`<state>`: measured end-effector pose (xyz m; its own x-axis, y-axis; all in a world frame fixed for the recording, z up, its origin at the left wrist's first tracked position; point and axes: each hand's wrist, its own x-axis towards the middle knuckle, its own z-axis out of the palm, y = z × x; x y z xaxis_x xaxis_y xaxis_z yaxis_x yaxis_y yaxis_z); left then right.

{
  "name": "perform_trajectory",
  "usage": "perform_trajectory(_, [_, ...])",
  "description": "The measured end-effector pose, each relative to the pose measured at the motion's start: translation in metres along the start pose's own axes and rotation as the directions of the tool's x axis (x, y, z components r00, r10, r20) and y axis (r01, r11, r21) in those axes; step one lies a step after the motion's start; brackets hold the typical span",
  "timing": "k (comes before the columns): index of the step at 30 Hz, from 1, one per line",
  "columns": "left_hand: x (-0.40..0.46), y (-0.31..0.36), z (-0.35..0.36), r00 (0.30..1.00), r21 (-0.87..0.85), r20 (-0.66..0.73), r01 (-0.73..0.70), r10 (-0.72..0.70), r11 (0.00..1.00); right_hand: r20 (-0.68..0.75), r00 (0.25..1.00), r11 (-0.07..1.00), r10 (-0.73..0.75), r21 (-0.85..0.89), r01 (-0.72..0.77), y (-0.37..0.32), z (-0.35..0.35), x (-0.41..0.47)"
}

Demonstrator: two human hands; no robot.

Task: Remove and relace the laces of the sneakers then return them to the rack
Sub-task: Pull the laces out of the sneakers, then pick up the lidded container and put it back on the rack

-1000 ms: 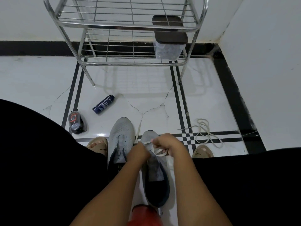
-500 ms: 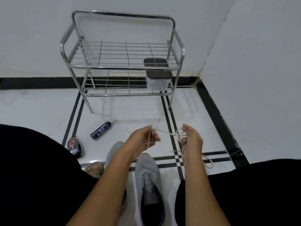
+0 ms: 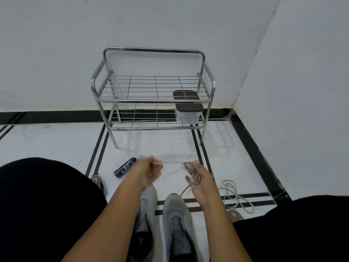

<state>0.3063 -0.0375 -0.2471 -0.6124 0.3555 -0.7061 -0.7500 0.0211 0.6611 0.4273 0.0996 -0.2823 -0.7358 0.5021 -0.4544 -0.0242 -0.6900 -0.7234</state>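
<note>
Two grey sneakers stand side by side on the floor between my knees, the left sneaker (image 3: 146,208) and the right sneaker (image 3: 176,218), both without laces. Above them I stretch a whitish lace (image 3: 172,162) between my hands. My left hand (image 3: 151,172) pinches one end. My right hand (image 3: 198,178) holds the other part, with the lace looped round its fingers and a tail hanging down. A second loose lace (image 3: 233,193) lies coiled on the floor to the right. The metal rack (image 3: 153,100) stands against the wall ahead.
A clear box with a dark lid (image 3: 188,114) sits on the rack's lower shelf at the right. A dark blue can (image 3: 124,167) and a small dark red-marked object (image 3: 97,181) lie on the floor at left. Walls meet in a corner at right.
The lace has come out of the right sneaker. Both hands have risen from the shoe and drawn apart with the lace between them. The view has tilted up towards the rack.
</note>
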Motion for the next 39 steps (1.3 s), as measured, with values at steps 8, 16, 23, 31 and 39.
perform_trajectory(8, [0.009, -0.134, 0.009, 0.951, 0.501, 0.001, 0.267, -0.309, 0.823, -0.479, 0.87, 0.956, 0.118, -0.183, -0.23, 0.037, -0.041, 0.018])
perform_trajectory(16, [0.055, -0.135, -0.021, 0.977, 0.868, -0.048, -0.062, 0.208, 0.492, -0.621, 0.783, 0.347, -0.004, -0.736, -0.582, 0.046, -0.093, 0.062])
perform_trajectory(23, [0.062, -0.149, -0.023, 0.978, 0.955, 0.075, -0.127, 0.197, 0.268, -0.424, 0.897, 0.106, -0.129, -0.905, -0.412, -0.026, -0.122, 0.102])
perform_trajectory(31, [0.06, -0.147, -0.038, 0.891, 0.939, -0.098, -0.065, 0.444, 0.337, -0.421, 0.895, -0.042, -0.149, -0.901, -0.431, 0.045, -0.111, 0.072])
perform_trajectory(39, [0.05, -0.161, -0.07, 0.858, 0.827, -0.435, 0.26, 0.274, 0.498, -0.503, 0.686, -0.391, 0.526, -0.859, -0.329, 0.1, -0.08, 0.007])
